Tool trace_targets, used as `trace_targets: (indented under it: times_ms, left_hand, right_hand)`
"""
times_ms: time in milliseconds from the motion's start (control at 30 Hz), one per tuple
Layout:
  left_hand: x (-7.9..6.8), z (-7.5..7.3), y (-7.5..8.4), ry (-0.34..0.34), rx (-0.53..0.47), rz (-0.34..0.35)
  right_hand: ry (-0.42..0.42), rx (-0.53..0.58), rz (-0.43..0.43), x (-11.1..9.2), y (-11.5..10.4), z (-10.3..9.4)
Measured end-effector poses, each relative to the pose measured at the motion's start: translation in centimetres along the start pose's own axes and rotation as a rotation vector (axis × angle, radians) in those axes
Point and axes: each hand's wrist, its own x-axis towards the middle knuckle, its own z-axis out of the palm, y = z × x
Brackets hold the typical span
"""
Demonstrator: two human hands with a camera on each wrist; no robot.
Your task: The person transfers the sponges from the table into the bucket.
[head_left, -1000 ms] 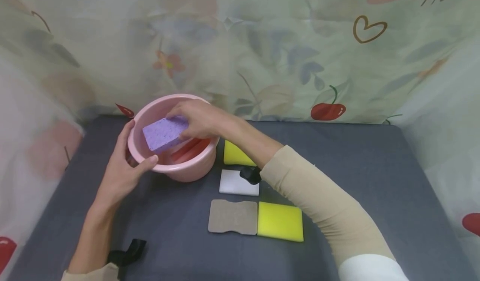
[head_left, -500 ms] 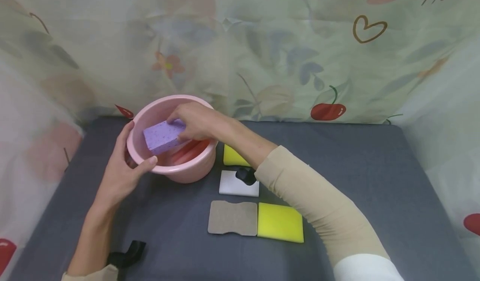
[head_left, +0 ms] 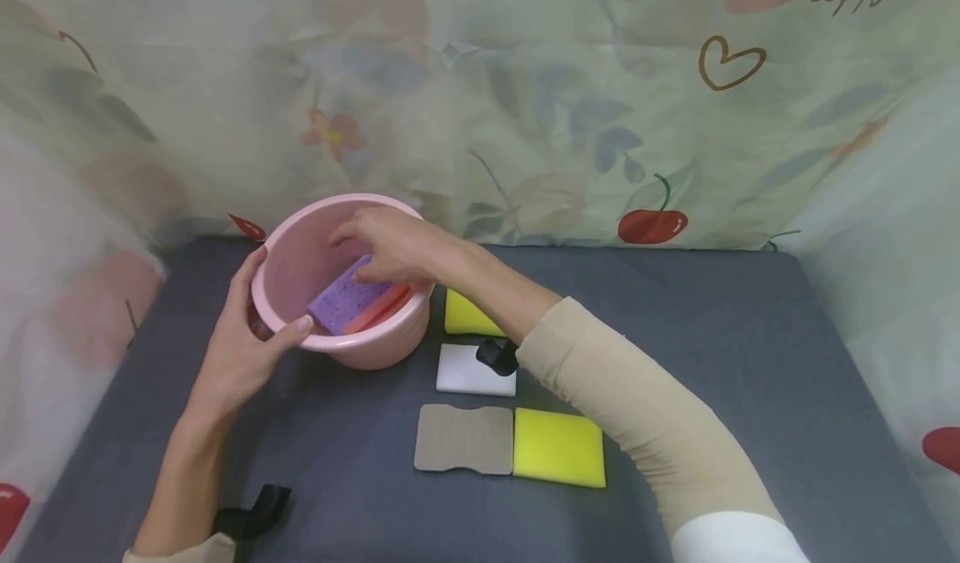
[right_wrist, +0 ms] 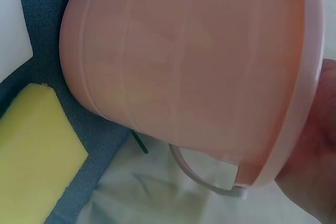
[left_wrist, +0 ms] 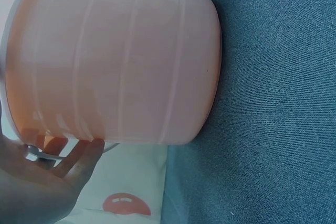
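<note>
A pink plastic bucket (head_left: 382, 350) stands at the back left of the dark tabletop, its ribbed wall (left_wrist: 105, 61) filling much of the left wrist view. My left hand (head_left: 243, 346) grips its left rim, thumb over the top and fingers down the outside. Inside the bucket lies a purple speckled sponge (head_left: 341, 300), beside a red flat piece (head_left: 381, 309) whose kind I cannot tell. My right hand (head_left: 393, 242) is over the bucket's mouth above the sponge, fingers loosely spread and holding nothing. Only part of the right hand (right_wrist: 315, 177) shows past the rim in the right wrist view.
Right of the bucket lie a yellow sponge (head_left: 468, 313), partly under the right forearm, and a white sponge block (head_left: 467, 369). Nearer the front, a grey notched pad (head_left: 463, 439) abuts another yellow sponge (head_left: 558, 448). A patterned cloth (head_left: 555, 129) hangs behind the table.
My right hand has let go of the purple sponge, which has dropped lower into the bucket beside the red piece. The left hand keeps its grip on the rim.
</note>
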Motion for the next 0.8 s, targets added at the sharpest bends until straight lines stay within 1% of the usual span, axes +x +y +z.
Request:
trace_targets:
  times_ms: [100,300,367,600,800]
  left_hand:
    - [0.1,0.0,-0.1,0.002,-0.009,-0.001]
    - [0.1,0.1,-0.2,0.01,-0.02,0.004]
    - [0.1,0.1,-0.2,0.01,-0.009,0.005]
    - [0.2,0.2,-0.1,0.011,-0.035,0.013]
    - [0.3,0.2,-0.3,0.016,-0.014,-0.002]
  right_hand:
    - [0.014,0.024,0.002,-0.5,0.0,-0.1]
    - [0.039,0.108,-0.01,-1.8,0.2,-0.6]
    - [0.055,0.13,-0.009,-2.4,0.2,-0.8]
    - [0.107,0.239,0.015,-4.6,0.4,-1.6]
    - [0.148,0.312,0.012,-6.6,0.7,-1.9]
